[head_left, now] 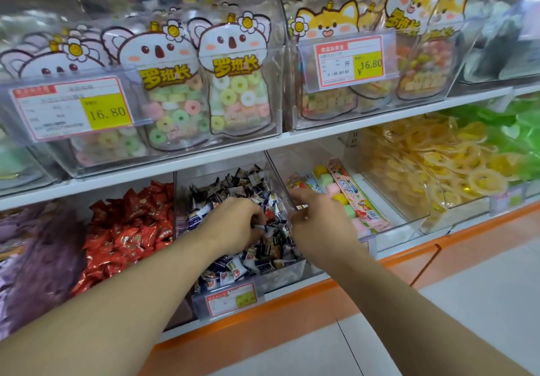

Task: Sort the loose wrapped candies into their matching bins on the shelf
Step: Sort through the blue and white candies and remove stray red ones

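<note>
We are reaching both bare arms forward over a pale floor point(482, 302) toward the lower shelf point(292, 295) with its orange edge.

Our left hand point(233, 225) is curling down into the middle bin point(287, 273), fingers pinching a dark wrapped candy point(264, 228) in a heap of blue, black and white sweets. Our right hand point(318, 223) is hovering just beside it, at the clear wall between this bin and the next one to the right; its fingers are bent, and we cannot tell whether they are holding anything.

That next bin point(409, 215) is holding pastel cubes point(330, 187) and long pink packets point(355, 197), with much bare floor showing. To the left, a bin of red candies point(128, 229) is sitting full, and beyond it a purple heap point(35, 244). To the far right, yellow rings point(438, 165) and green sweets point(511, 133) are filling their own bins.

Above, on the upper shelf point(365, 121), clear boxes are holding koala pouches point(233, 83) and fox pouches point(330, 63), each with a price tag point(73, 108).

We are judging the sorting as partway through: the bins look mostly uniform, yet a few reddish wrappers appear to be mixed into the middle heap, so picking out strays is probably still ahead.
</note>
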The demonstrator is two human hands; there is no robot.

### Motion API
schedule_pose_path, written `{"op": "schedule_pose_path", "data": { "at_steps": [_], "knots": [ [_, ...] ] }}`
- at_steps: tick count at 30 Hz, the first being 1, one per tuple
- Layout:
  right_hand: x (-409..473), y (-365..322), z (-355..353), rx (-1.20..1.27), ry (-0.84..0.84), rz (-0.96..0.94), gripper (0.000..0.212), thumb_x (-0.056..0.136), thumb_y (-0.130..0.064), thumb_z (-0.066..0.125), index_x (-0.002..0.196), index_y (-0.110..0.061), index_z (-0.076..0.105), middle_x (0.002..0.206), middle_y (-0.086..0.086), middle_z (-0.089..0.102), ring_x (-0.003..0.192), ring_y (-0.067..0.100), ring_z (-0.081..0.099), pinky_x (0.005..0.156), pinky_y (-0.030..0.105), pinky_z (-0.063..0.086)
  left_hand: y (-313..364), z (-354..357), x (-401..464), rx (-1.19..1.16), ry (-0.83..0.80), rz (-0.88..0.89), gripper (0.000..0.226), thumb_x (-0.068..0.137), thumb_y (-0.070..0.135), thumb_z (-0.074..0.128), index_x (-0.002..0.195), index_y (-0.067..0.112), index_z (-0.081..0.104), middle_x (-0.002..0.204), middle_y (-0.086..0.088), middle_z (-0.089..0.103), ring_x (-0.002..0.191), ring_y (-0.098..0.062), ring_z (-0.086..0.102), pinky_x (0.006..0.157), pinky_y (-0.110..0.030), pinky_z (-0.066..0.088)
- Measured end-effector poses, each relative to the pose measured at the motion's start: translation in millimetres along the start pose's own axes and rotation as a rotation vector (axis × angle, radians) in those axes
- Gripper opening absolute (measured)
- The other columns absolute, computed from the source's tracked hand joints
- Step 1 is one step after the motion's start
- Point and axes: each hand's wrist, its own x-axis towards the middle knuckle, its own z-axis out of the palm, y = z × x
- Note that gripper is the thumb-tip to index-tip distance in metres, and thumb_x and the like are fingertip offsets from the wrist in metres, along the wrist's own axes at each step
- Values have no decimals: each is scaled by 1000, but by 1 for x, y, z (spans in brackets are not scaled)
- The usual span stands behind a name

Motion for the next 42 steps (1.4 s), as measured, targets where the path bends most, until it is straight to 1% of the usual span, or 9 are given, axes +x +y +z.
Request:
{"op": "schedule_pose_path", "data": {
  "at_steps": [4,8,11,13,21,25,32,38,42],
  "knots": [
    [-1,-1,-1,1,-14,-11,36,99,-8,55,129,-25,66,92,-3,66,63,5,57,37,10,31,-1,-3,6,42,55,-67,13,89,16,71,88,29,69,96,6,69,88,-19,66,79,-40,59],
    [-1,-2,-1,-18,-12,-30,39,96,-5,54,128,-24,67,104,-2,71,73,13,63,46,14,36,1,-3,10,-102,8,-128,16,96,35,67,112,36,68,103,4,68,73,-14,69,63,-31,56],
    [-1,-2,-1,-25,-5,-33,37,98,-8,54,130,-23,66,117,2,72,83,19,65,60,23,44,8,0,14,-86,-47,-146,43,94,52,67,135,37,62,136,-1,65,111,-22,67,93,-35,56],
    [-1,-2,0,-24,-5,-30,36,98,-9,55,130,-23,66,117,3,72,84,20,65,61,25,45,11,1,16,-64,-41,-155,46,93,51,69,137,37,62,143,-2,61,121,-26,62,100,-35,53],
    [-1,0,1,-2,-3,-40,36,95,-6,54,122,-25,68,99,-1,69,78,19,63,49,20,38,8,10,25,-178,-23,-229,13,88,38,77,85,38,65,108,6,67,103,-27,62,82,-35,51],
    [0,0,1,5,-12,-40,41,95,-5,52,127,-27,67,100,-1,71,76,17,63,46,19,35,11,1,9,-348,55,-128,18,84,37,82,83,36,65,96,14,68,86,-14,67,70,-31,55],
    [1,-1,0,4,-11,-9,42,100,-13,56,141,-26,59,113,2,72,69,16,64,53,27,50,17,-29,-57,-673,316,5,15,88,26,81,95,37,73,91,20,71,89,-2,67,81,-24,54],
    [-3,-3,2,-13,-7,-3,47,102,-12,53,147,-24,53,111,5,73,58,14,61,48,30,50,-34,-51,-126,-566,564,-128,11,91,31,75,100,37,71,94,19,72,88,-3,68,83,-26,54],
    [-3,-4,6,-13,5,35,48,103,-14,53,149,-27,53,97,0,74,51,9,61,39,18,41,-64,-54,-143,-263,510,-241,36,92,39,72,126,33,66,127,14,68,120,-11,63,107,-32,45]
  ]
}}
